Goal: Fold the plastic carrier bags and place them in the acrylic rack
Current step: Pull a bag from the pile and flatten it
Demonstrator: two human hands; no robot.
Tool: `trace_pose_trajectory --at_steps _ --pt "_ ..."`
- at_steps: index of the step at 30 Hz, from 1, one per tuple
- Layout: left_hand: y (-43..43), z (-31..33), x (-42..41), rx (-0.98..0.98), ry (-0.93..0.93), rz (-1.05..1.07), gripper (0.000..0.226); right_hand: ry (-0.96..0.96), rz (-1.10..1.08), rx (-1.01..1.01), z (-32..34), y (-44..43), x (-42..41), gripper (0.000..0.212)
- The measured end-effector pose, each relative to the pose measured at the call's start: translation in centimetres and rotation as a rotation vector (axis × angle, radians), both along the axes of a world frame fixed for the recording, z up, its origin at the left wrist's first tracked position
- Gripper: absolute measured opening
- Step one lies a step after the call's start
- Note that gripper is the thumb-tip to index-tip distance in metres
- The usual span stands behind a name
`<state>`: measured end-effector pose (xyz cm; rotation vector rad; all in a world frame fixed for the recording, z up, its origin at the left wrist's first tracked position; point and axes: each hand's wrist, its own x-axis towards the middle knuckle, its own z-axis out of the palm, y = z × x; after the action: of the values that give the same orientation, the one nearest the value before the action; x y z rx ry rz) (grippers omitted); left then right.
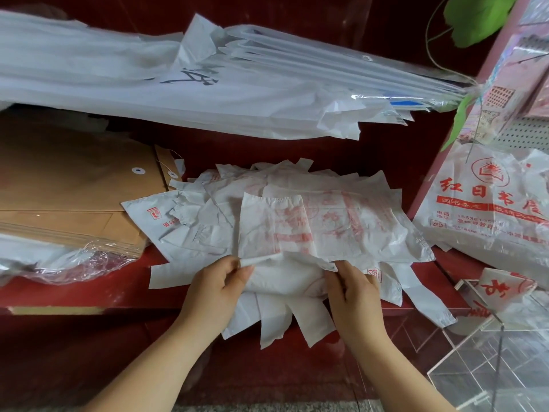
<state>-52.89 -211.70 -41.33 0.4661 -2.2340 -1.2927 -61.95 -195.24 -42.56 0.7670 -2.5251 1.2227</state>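
A heap of white carrier bags with red print lies on a red shelf. On top of it sits one partly folded bag. My left hand pinches that bag's near edge at its left corner. My right hand pinches the same edge at its right corner. Bag handles hang over the shelf's front edge below my hands. The clear acrylic rack stands at the lower right, with a folded bag in it.
Brown string-tie envelopes are stacked at the left, with clear plastic wrap in front. Large white bags hang overhead on a string. A packed bundle of printed bags leans at the right against a pink post.
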Motion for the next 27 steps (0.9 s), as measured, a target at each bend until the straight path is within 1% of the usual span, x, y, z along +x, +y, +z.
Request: trace_pose_trajectory --at_steps 2,3,5,6,9,13,15,19,21,23,24,25,27 --pt "0.0 0.1 -0.2 0.034 0.025 0.071 0.021 0.027 -0.035 0.000 0.0 -0.5 -0.2 0.026" --pt "-0.1 0.0 -0.3 0.051 0.031 0.102 0.020 0.034 -0.051 0.015 -0.1 -0.7 -0.4 0.024" --pt "-0.3 -0.3 -0.7 0.075 0.023 0.157 0.009 0.027 -0.098 0.063 -0.1 -1.1 -0.6 0.017" --pt "-0.3 -0.4 -0.8 0.070 0.008 0.187 0.006 0.014 -0.126 0.090 0.0 -1.2 -0.7 0.017" --pt "0.0 -0.2 -0.9 0.003 -0.024 0.229 0.027 0.022 -0.188 0.190 0.3 -1.6 -0.8 0.023" --pt "0.3 0.1 -0.8 -0.057 -0.070 0.219 0.046 0.007 -0.212 0.263 0.7 -1.9 -1.1 0.024" --pt "0.1 0.1 -0.7 -0.093 -0.082 0.213 0.048 0.017 -0.225 0.289 0.8 -2.0 -1.1 0.024" --pt "0.1 0.1 -0.5 -0.152 -0.115 0.205 0.045 0.042 -0.239 0.318 0.7 -2.1 -0.9 0.023" --pt "-0.2 0.1 -0.3 -0.231 -0.179 0.201 0.042 0.065 -0.245 0.331 0.5 -2.0 -0.9 0.023" --pt "-0.4 0.3 -0.3 -0.369 -0.288 0.211 0.039 0.071 -0.240 0.329 0.4 -2.0 -0.9 0.023" --pt "-0.5 0.4 -0.3 -0.423 -0.312 0.219 0.038 0.066 -0.238 0.333 0.4 -2.0 -0.9 0.023" --pt "-0.6 0.6 -0.3 -0.457 -0.274 0.218 0.036 0.062 -0.238 0.339 0.4 -2.0 -0.8 0.023" --pt "-1.1 0.3 -0.2 -0.519 -0.049 0.146 0.027 0.058 -0.239 0.340 0.6 -2.1 -0.8 0.022"
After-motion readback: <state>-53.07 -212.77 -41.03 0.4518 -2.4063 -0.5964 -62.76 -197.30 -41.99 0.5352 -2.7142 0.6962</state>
